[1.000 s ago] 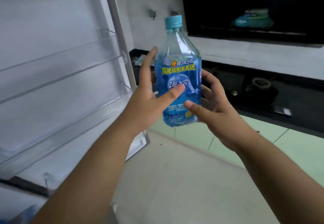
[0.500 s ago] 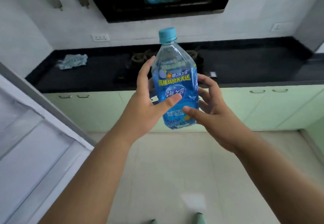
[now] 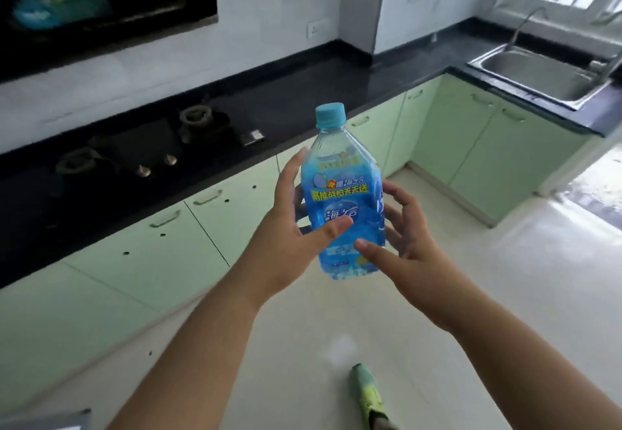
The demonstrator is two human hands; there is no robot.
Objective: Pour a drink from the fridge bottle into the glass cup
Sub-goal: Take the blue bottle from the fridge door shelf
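Observation:
A clear plastic bottle (image 3: 343, 207) with a blue label and a light-blue cap, which is on, stands upright in mid-air at the middle of the view. My left hand (image 3: 289, 227) grips it from the left, thumb across the label. My right hand (image 3: 400, 244) cups its right side with fingers spread, thumb near the bottle's lower part; whether the fingers press on it I cannot tell. No glass cup is in view.
A black countertop (image 3: 303, 93) runs along the wall with a gas hob (image 3: 141, 146) on the left and a steel sink (image 3: 538, 72) at the far right. Pale green cabinets (image 3: 488, 146) stand below it. A green shoe (image 3: 367, 392) shows on the light floor.
The view has swung right, away from the fridge door, which is gone from view; the hob, corner and sink now show. Both hands keep the bottle upright in the same hold.

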